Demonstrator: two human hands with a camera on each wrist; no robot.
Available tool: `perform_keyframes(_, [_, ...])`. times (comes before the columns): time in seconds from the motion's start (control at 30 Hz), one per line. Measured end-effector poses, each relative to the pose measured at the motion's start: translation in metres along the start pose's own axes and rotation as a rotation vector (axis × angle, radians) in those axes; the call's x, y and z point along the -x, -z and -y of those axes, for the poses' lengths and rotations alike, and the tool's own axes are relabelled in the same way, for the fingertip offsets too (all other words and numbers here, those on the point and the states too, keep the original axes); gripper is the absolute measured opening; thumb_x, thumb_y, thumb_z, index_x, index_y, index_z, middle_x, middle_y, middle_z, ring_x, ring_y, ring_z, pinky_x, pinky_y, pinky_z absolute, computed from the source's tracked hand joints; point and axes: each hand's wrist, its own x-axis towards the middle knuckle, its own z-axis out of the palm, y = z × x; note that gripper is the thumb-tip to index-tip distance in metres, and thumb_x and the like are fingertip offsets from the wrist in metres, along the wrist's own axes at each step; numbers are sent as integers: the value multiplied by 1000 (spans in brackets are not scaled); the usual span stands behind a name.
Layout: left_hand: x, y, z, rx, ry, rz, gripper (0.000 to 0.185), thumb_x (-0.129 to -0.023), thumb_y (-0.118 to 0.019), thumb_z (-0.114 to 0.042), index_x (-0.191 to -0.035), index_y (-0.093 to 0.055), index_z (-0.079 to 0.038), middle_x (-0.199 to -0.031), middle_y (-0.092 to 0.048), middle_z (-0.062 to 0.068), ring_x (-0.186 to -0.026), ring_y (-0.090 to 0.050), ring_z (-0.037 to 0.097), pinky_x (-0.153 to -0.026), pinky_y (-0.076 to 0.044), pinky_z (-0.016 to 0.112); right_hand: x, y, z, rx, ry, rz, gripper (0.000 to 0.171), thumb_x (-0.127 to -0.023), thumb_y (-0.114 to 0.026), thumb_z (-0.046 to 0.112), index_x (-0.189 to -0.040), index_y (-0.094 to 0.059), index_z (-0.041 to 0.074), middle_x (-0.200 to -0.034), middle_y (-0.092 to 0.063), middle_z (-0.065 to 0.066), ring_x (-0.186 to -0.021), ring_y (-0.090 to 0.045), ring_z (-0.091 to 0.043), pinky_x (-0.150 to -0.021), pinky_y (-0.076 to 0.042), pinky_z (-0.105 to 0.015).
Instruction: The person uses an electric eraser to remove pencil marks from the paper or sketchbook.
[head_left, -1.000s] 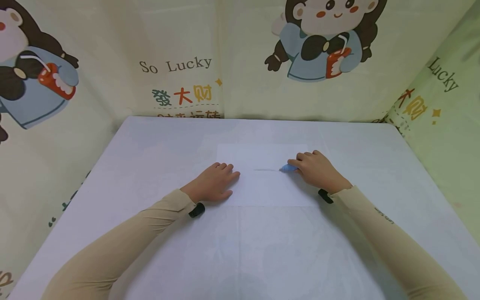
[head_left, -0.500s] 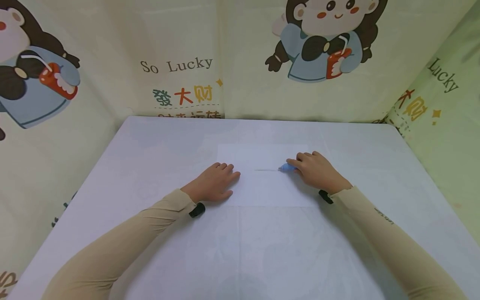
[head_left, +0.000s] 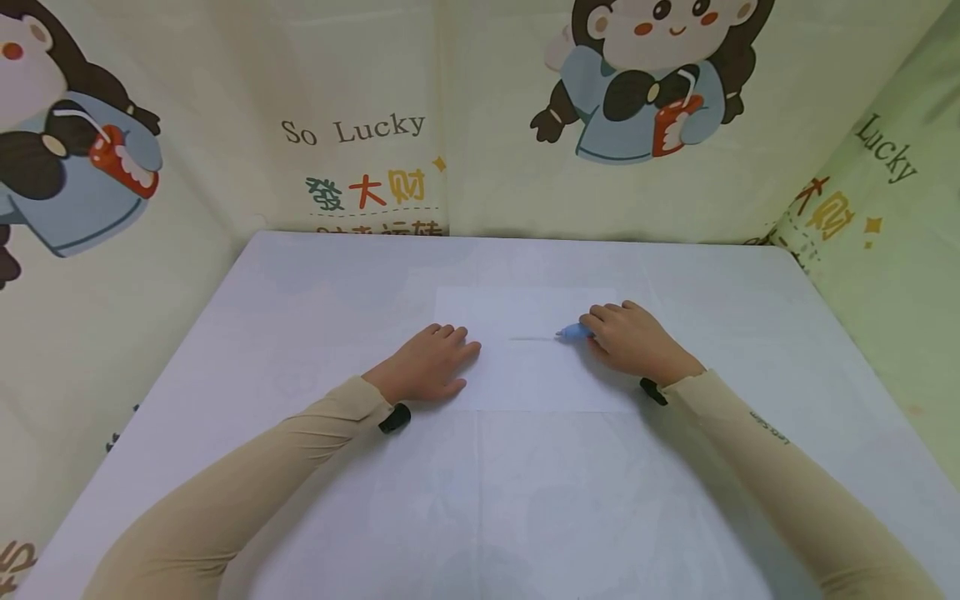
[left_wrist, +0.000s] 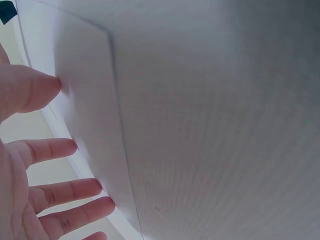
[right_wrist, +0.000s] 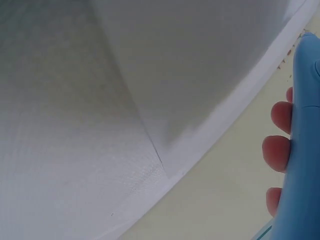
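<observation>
In the head view a white sheet of paper (head_left: pixel 517 379) lies on the white table. My left hand (head_left: pixel 429 362) rests on its left side with fingers spread. The left wrist view shows that hand's fingertips (left_wrist: pixel 107 205) at the paper. My right hand (head_left: pixel 633 337) grips a thick blue pen-shaped tool (head_left: pixel 576 331) over the right part of the sheet, its narrow tip pointing left. A thin grey line (head_left: pixel 528 339) runs across the paper and ends close to this tip. In the right wrist view the tool's smooth body (right_wrist: pixel 305 150) has fingers curled behind it.
The white-covered table (head_left: pixel 480 508) extends around the paper on all sides. A printed curtain (head_left: pixel 495 108) with cartoon figures hangs behind and along the sides. Black wrist cameras (head_left: pixel 394 418) sit at both beige cuffs.
The blue tool's tip has shifted slightly left along the line, and the line's right end lies a little further left. My right index finger has drawn back along the tool. My left hand stays put.
</observation>
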Motion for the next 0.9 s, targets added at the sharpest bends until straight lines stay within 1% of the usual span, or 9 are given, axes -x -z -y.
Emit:
perform_keyframes(0.13, [0,-1,0,8,2,-2,41,-86,-58,-34,-119,-51,-10,-108,-57,11,-94,-56,27,-86,-46,41,-1,0,0,19,33,-33,19,-75,-70,12,-90,-64,3,-78,-63,-9,-64,-60,-21,-56,-44,-34])
perform_keyframes(0.3, [0,-3,2,9,3,11,42,-87,-57,-35,-120,-50,-11,-109,-56,10,-95,-56,26,-88,-45,40,-2,0,-1,34,42,-29,18,-73,-70,12,-87,-63,3,-74,-60,-7,-59,-56,-19,-53,-41,-31])
perform_keyframes(0.57, [0,-3,3,9,9,33,43,-88,-56,-37,-122,-49,-11,-112,-56,10,-99,-56,26,-90,-45,41,-3,-2,-2,37,51,-64,17,-70,-71,11,-83,-62,4,-70,-57,-7,-60,-52,-22,-53,-39,-32])
perform_keyframes(0.7, [0,-1,3,17,15,44,44,-88,-56,-37,-124,-49,-11,-114,-56,11,-101,-55,27,-92,-44,41,-3,-3,-2,37,57,-62,16,-70,-70,10,-82,-61,4,-68,-56,-7,-60,-52,-21,-53,-40,-32])
perform_keyframes(0.9, [-1,-3,4,7,11,36,43,-88,-55,-36,-122,-50,-11,-111,-56,11,-97,-56,26,-90,-45,41,-5,-1,-2,23,63,-57,15,-70,-69,8,-81,-60,3,-67,-55,-6,-59,-51,-19,-53,-40,-30])
